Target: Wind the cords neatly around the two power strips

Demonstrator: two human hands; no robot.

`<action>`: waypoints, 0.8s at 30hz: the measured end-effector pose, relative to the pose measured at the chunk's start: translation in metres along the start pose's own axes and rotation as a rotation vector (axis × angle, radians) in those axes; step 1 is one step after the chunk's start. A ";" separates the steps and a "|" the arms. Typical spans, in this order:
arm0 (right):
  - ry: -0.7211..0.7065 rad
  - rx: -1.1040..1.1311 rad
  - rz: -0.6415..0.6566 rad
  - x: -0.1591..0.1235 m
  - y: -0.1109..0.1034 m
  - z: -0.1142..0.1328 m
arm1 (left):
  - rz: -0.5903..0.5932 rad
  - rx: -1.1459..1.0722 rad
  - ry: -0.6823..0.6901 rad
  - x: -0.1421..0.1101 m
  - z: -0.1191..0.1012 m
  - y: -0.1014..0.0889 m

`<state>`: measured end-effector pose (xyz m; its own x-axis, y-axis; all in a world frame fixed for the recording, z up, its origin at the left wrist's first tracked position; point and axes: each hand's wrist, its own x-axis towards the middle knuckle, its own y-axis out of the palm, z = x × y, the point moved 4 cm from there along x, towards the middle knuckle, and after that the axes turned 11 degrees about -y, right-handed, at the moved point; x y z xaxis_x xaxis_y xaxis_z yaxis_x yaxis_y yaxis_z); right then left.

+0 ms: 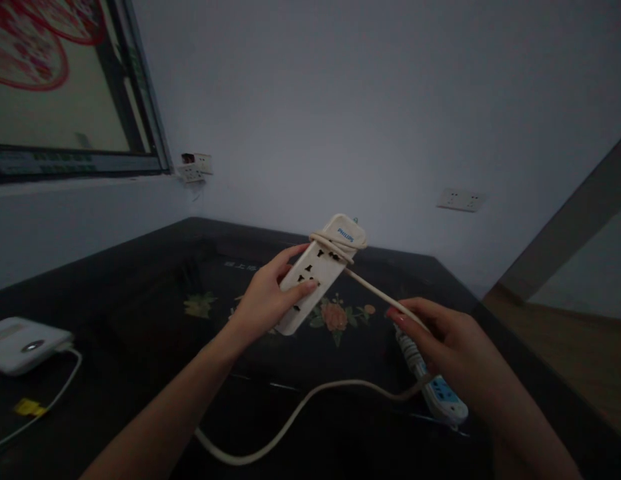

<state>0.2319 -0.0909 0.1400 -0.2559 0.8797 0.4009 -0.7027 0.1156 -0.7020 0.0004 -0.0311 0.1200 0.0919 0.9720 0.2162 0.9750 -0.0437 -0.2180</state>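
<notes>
My left hand [273,287] is closed around a white power strip [317,270], thumb across its sockets, holding it tilted above the dark table. Near the strip's far end, its white cord [373,288] is wound around the body a few turns, just below blue lettering. My right hand [437,333] pinches the cord to the right, and the stretch between the hands is taut. From there the loose part of the cord curves over the table and passes behind my left forearm. A second power strip [443,400], white and blue with its cord wrapped around it, lies below my right hand.
The black table [230,253] has printed flowers and reaches the wall. A white box-shaped device [27,347] with a thin cable and yellow tag sits at the left. Wall sockets [460,199] are at the right, others [193,172] near the window.
</notes>
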 end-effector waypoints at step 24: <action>-0.536 -0.383 -0.097 -0.010 0.021 0.040 | 0.458 0.929 0.243 -0.031 -0.009 0.010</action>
<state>0.1932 -0.1160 0.1448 -0.5676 0.5170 0.6407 -0.4789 0.4257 -0.7678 0.0094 -0.0637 0.1193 0.5487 0.8310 0.0911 0.3096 -0.1008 -0.9455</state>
